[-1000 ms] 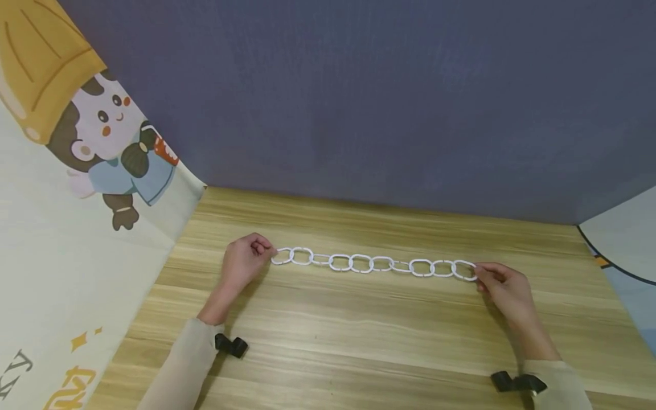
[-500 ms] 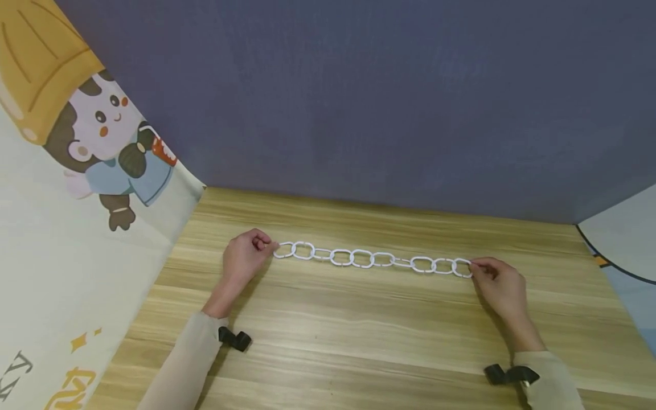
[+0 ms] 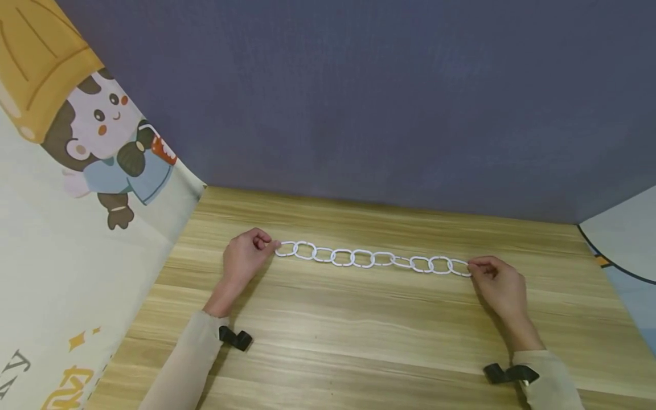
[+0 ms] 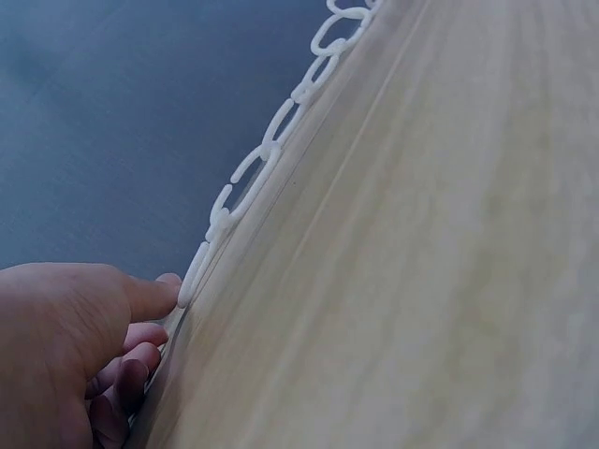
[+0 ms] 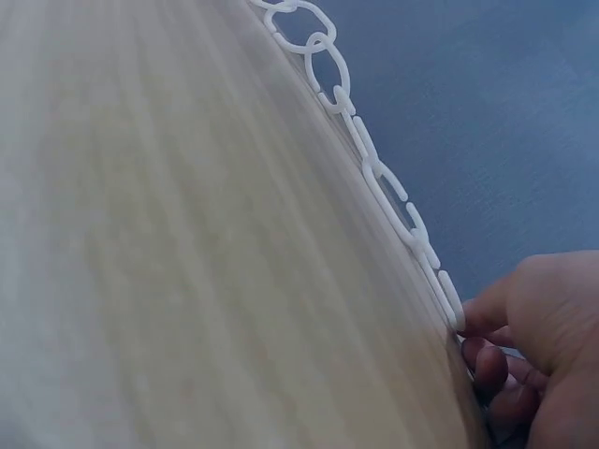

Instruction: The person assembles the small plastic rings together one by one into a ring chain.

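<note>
A white plastic chain of several oval links stretches nearly straight from side to side over the wooden table in the head view. Its left end link is pinched between thumb and finger of my left hand. At the other end, my right hand pinches the last link the same way. Small gaps show in the sides of some links. In the left wrist view the chain runs up and away from the thumb tip; the right wrist view shows the chain leading away from that hand's fingertips.
The wood-grain table reaches back to a dark blue upright panel. On the left stands a pale wall with a cartoon figure. Each sleeve carries a black wrist device, one at the left and one at the right.
My right hand has shifted a little left and up, and my left hand slightly up, both keeping hold of the chain. Some links have turned slightly.
</note>
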### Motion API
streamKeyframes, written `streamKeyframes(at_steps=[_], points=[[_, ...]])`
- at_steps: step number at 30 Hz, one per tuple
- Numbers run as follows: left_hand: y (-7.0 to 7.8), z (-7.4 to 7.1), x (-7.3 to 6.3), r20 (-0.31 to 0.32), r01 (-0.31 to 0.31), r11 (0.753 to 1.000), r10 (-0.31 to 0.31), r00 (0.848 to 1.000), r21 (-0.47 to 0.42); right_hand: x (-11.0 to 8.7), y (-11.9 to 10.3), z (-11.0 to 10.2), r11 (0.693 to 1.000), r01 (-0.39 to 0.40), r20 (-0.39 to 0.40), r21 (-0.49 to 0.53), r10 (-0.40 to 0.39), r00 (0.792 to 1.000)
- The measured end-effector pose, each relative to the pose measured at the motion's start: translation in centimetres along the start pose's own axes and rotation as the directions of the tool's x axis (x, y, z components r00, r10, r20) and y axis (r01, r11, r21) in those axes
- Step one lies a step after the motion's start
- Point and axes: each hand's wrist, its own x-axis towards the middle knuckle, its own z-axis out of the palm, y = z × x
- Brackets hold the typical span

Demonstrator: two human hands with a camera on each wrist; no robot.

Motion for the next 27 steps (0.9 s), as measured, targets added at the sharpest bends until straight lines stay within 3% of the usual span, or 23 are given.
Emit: streamKeyframes(at_steps=[8, 20, 23, 27], points=[[-0.1, -0.1, 0.0, 0.005, -0.012, 1.0, 0.012, 1.0, 0.007, -0.1, -0.5, -0.2, 1.0, -0.017, -0.002, -0.007, 0.017, 1.0], [-0.2, -0.5, -0.1, -0.023, -0.099, 0.991, 0.097, 0.995, -0.087, -0.5, -0.3, -1.2, 0.996, -0.071, 0.053, 0.051, 0.068, 0.996], [0.3, -1.0, -0.4, -0.013, -0.109, 0.991, 0.108, 0.994, -0.074, -0.7, -0.5, -1.7, 0.997, -0.048, 0.025, 0.066, 0.047, 0.999], [1.0, -1.8, -0.6, 0.009, -0.174, 0.985, 0.174, 0.985, -0.007, -0.9, -1.0, -2.4, 0.997, 0.04, -0.004, 0.063, -0.04, 0.999]])
